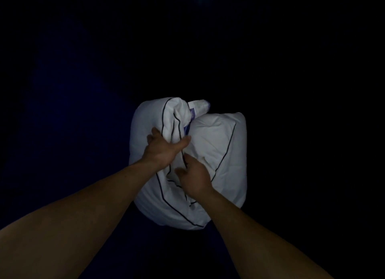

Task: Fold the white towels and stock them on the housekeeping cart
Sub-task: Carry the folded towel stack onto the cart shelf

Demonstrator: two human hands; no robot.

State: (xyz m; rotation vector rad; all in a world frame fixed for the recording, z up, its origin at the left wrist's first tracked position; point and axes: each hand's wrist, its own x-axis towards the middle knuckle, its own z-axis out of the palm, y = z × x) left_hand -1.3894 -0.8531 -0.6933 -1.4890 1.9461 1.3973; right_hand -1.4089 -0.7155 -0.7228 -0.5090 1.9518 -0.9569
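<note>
white bundle (216,145): 1 | left hand (164,148): 1 | right hand (194,179): 1

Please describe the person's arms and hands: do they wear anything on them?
No sleeves: the left forearm and right forearm are bare to the frame edge. The left hand and right hand wear no gloves. No watch, ring or bracelet shows, though light is dim.

Left hand (164,148) is gripping a bunched fold of white cloth (220,145) edged with thin dark piping, thumb crossing the front. Right hand (194,179) is touching the cloth just below; its grip is unclear. Cloth is bulging in two rounded lumps. A white-and-purple piece (199,107) is sticking out on top. Surroundings are showing dark.
</note>
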